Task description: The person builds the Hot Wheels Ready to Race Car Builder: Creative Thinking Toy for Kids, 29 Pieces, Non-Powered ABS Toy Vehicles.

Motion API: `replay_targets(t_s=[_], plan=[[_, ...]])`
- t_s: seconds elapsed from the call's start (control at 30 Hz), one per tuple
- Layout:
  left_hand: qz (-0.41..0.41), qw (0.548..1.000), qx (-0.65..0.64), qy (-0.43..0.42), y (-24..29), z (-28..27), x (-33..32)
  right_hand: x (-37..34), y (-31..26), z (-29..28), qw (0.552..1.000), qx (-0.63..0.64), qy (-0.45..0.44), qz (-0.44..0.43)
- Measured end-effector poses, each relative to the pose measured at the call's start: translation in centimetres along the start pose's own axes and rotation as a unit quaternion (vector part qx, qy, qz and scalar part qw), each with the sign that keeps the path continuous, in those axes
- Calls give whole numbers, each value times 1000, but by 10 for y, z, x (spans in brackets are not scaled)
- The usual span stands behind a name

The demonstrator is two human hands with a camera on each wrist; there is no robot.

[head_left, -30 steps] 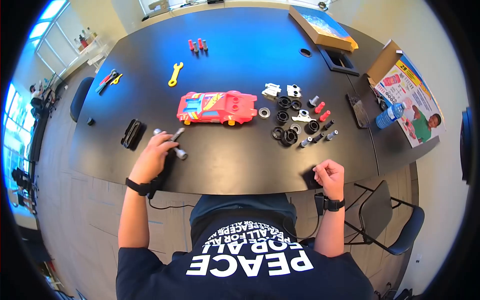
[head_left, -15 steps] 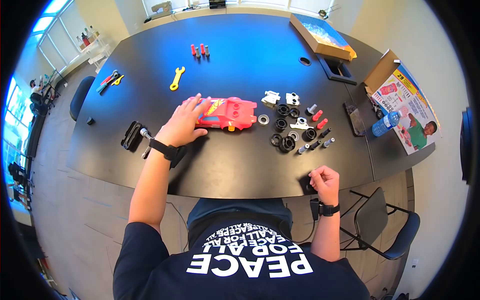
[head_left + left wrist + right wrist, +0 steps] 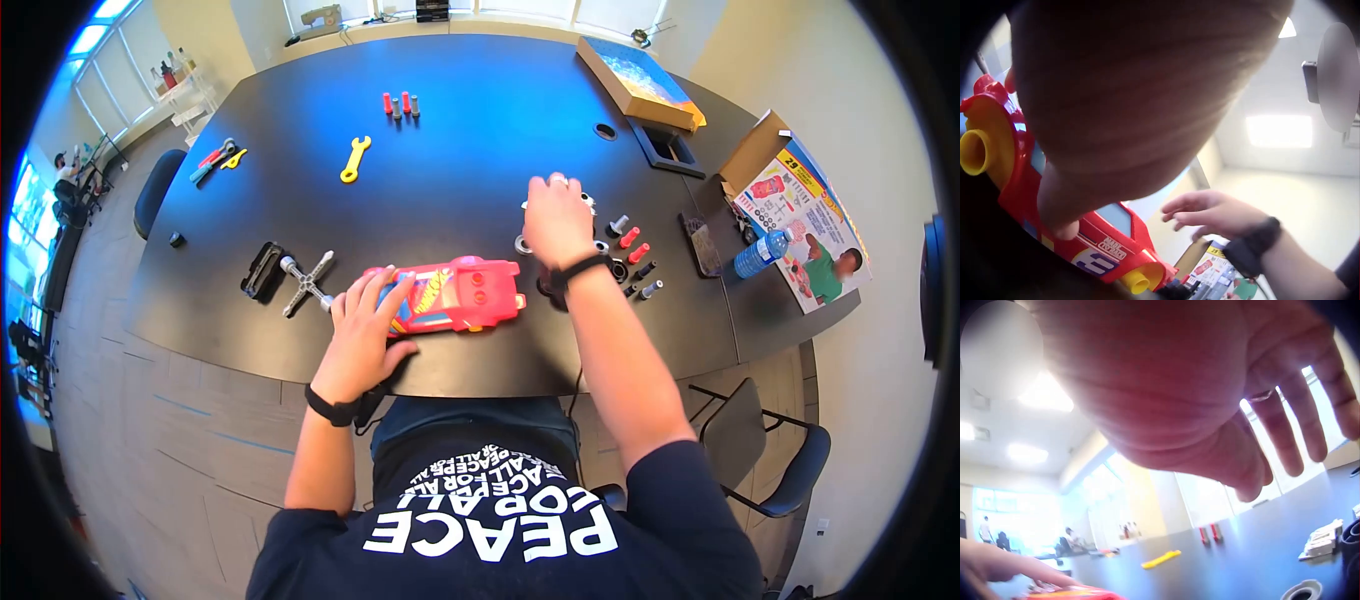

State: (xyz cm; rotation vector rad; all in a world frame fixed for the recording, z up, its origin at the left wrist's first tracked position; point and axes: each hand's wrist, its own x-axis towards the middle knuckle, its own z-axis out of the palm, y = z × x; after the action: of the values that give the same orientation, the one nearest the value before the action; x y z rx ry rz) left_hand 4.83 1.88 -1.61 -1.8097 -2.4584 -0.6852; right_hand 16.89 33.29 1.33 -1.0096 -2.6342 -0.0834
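Observation:
My left hand [image 3: 365,325] grips one end of a red toy car [image 3: 475,290], its thumb along the near side and its fingers over the top. Yellow hubs [image 3: 975,152] show at the car's sides in the left wrist view. Farther right, my right hand [image 3: 560,220] hovers over the loose car parts, fingers extended downward and holding nothing in the right wrist view. Below it there lie a white plastic part [image 3: 1321,540] and a grey ring [image 3: 1302,592]. Black wheels [image 3: 619,271] are partly hidden by the right forearm.
A grey cross-shaped lug wrench [image 3: 308,284] lies left of the car beside a black tray-like part [image 3: 262,272]. A yellow wrench [image 3: 354,160] is farther back. Red bolts [image 3: 638,252], a water bottle [image 3: 762,255] and the toy's box [image 3: 800,200] are on the right.
My left hand let go of the lug wrench, took hold of the car and drew it toward the near edge. The right hand rose from the table edge and reached forward over the parts.

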Motion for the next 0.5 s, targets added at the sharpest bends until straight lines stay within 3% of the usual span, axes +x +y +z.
replay_targets(t_s=[0.13, 0.2, 0.37, 0.5], plan=[[-49, 997, -20, 53, -21, 12, -20, 54, 16, 62, 989, -71, -94, 93], [-44, 981, -173, 79, -36, 21, -25, 64, 23, 87, 984, -76, -99, 125], [-36, 965, -224, 130, -50, 34, -23, 44, 7, 56, 996, -76, -43, 14], [-42, 962, -239, 126, -50, 32, -27, 31, 0, 31, 981, 128, 16, -145]])
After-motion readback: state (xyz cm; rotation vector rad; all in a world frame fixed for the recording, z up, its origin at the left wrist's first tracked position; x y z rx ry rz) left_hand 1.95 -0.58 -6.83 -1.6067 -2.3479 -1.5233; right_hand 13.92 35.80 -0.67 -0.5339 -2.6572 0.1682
